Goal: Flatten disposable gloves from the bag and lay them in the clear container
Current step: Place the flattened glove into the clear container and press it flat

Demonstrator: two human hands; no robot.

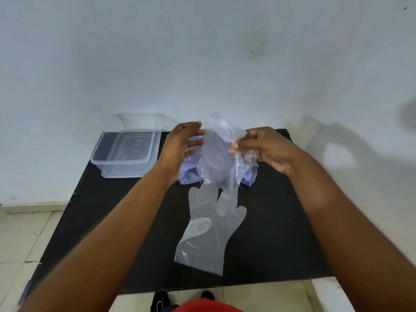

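Clear glove (219, 152) pinched in both hands' fingers (236, 145), purple bag (189, 174) behind, container (126, 149) left

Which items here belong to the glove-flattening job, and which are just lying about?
Part of the job:
- held glove, gripped by left hand and right hand
- flattened glove on the black table
- blue bag
- clear container

Lying about:
- dark shoes on the floor
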